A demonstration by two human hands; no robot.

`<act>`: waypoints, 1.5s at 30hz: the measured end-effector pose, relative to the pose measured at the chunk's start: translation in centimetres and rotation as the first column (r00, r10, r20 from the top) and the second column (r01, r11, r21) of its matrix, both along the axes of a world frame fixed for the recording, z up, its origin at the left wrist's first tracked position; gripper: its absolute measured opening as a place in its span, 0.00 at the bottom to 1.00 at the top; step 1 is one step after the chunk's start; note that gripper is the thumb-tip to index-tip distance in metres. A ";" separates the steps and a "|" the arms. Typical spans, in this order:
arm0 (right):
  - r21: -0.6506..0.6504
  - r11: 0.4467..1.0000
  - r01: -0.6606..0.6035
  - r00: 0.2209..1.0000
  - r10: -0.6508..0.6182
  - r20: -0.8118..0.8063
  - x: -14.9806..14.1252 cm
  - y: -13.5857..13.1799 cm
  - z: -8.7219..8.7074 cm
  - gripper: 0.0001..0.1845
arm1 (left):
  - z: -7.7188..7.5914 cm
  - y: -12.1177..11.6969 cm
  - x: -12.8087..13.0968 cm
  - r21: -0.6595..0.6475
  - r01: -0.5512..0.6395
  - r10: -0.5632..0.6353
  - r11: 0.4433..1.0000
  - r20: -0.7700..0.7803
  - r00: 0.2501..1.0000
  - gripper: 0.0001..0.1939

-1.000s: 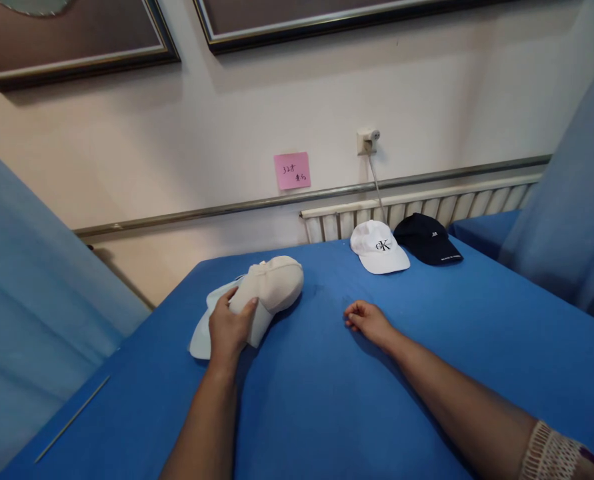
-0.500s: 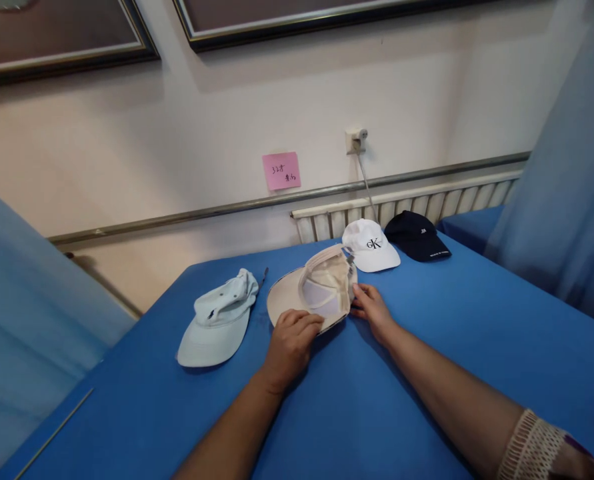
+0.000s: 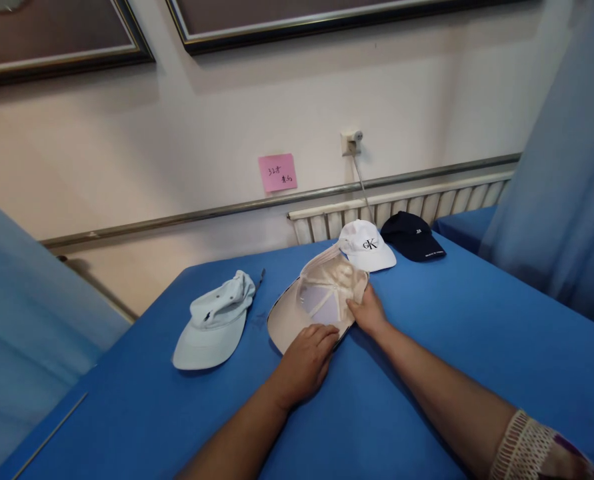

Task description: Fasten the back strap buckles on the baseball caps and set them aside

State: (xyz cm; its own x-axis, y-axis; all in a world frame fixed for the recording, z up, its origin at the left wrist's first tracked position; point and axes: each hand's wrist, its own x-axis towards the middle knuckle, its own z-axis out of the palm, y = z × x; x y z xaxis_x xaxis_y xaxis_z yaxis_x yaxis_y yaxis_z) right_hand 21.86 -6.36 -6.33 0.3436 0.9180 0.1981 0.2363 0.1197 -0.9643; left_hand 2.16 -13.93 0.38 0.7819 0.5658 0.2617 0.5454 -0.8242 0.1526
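A beige baseball cap point(image 3: 285, 319) lies tipped over in front of me, its pale inside and the underside of its brim facing me. My left hand point(image 3: 307, 360) is closed over the near edge by the brim, with the fingertips inside the cap. At the right side of the crown my right hand point(image 3: 369, 312) grips the edge, thumb inside and the other fingers hidden behind the fabric. Just behind the beige cap sits a white cap point(image 3: 367, 245) with black letters. A light blue cap point(image 3: 213, 323) rests to the left, apart from both hands.
A black cap point(image 3: 413, 235) stands beside the white one at the back of the blue-covered table point(image 3: 377, 413). Behind run a radiator point(image 3: 321, 225) and a metal rail point(image 3: 217, 212). Blue curtains point(image 3: 551, 193) hang on both sides. A thin rod point(image 3: 51, 435) lies at the left edge.
The beige cap has turned and opened out more toward me. My right thumb has moved inside its edge, and my left hand has slid slightly right and nearer to me.
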 end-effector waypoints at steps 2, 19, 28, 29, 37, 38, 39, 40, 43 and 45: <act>-0.008 0.999 -0.035 0.999 0.035 -0.006 0.3 0.0 0.1 0.27 | -0.3 -0.1 0.5 -0.024 -0.006 0.006 1.000 0.005 1.000 0.22; 0.257 0.966 -0.001 0.920 0.102 -0.379 3.6 -1.0 5.2 0.14 | -0.9 4.4 -4.2 -0.454 -0.479 0.660 0.751 0.537 0.525 0.30; 0.432 0.902 0.006 0.907 0.177 -0.382 2.5 -3.9 7.8 0.14 | -1.4 4.9 -1.8 -0.423 -0.440 0.609 0.792 0.504 0.612 0.13; 0.467 0.884 -0.011 0.926 0.185 -0.328 2.3 -4.4 8.1 0.13 | -1.3 5.2 -1.7 -0.371 -0.481 0.606 0.794 0.544 0.580 0.13; 0.360 0.829 -0.428 0.857 0.247 0.452 2.3 -2.9 5.4 0.16 | -2.1 10.7 -2.6 -0.256 -0.604 0.574 0.755 0.702 0.421 0.10; 0.291 0.830 -0.475 0.806 0.278 0.523 2.3 -2.3 4.7 0.18 | -2.2 11.4 -2.9 -0.272 -0.602 0.590 0.751 0.685 0.427 0.11; 0.230 0.832 -0.504 0.762 0.304 0.571 2.4 -1.9 4.1 0.20 | -2.3 12.0 -3.2 -0.293 -0.593 0.606 0.750 0.664 0.438 0.12; 0.179 0.835 -0.519 0.730 0.325 0.602 2.5 -1.5 3.5 0.22 | -2.4 12.6 -3.4 -0.318 -0.583 0.623 0.748 0.641 0.448 0.13; 0.066 0.839 -0.541 0.659 0.374 0.652 2.8 -0.8 2.1 0.28 | -2.6 14.0 -3.8 -0.392 -0.549 0.661 0.738 0.581 0.474 0.15; -0.001 0.830 -0.558 0.617 0.416 0.668 3.0 -0.7 1.4 0.32 | -2.7 14.7 -3.8 -0.434 -0.522 0.675 0.734 0.557 0.485 0.17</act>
